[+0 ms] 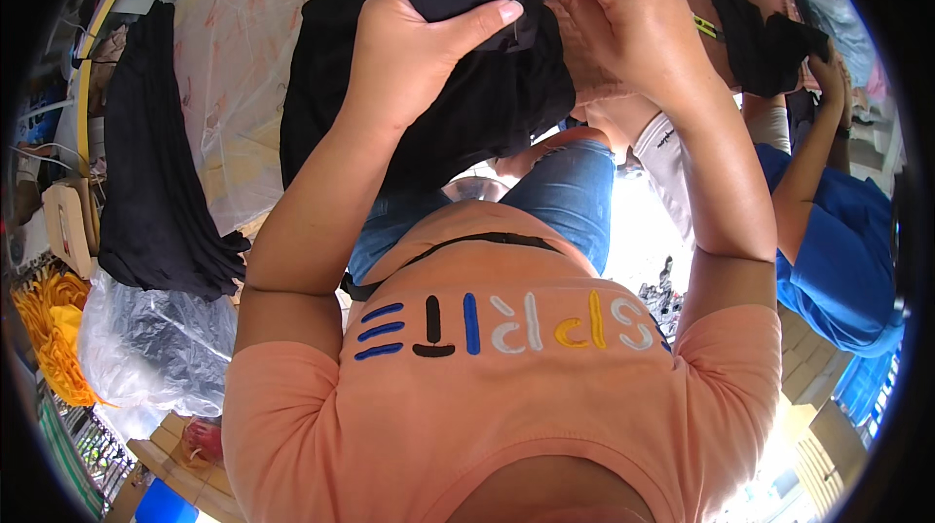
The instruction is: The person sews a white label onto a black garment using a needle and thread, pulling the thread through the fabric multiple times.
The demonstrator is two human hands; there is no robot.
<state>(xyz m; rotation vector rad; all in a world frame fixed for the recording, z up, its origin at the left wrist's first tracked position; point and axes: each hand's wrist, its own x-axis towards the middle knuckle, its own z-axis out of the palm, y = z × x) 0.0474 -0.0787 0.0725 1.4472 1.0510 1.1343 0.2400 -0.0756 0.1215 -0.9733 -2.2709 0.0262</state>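
Left hand: the left hand (404, 60) is closed around a bunch of the black garment (429, 104), thumb stretched over the top fold, the fingers buried in the cloth.
Right hand: the right hand (609, 12) pinches the upper edge of the same garment, fingers curled in; what exactly the fingertips hold is hidden under the fold.
Where the garment is: it is lifted in front of the person's chest, above the knees in blue jeans (555, 197), and most of it hangs down loose under the two hands.
How it will handle: I judge it soft and light. It folds, sags and makes deep wrinkles, with no stiffness at all, and it does not look fragile. A smooth knit like this may slide through loose fingers.
Where to take hold: probably best at a hem or seam, with both hands apart, so the cloth spreads open; a grip in the middle only gathers it into a lump.
Nearby: a pile of other black cloth (156, 163) lies well to the left, beside a clear plastic bag (156, 348). Another person in a blue shirt (838, 260) handles a dark piece (765, 46) at the right.
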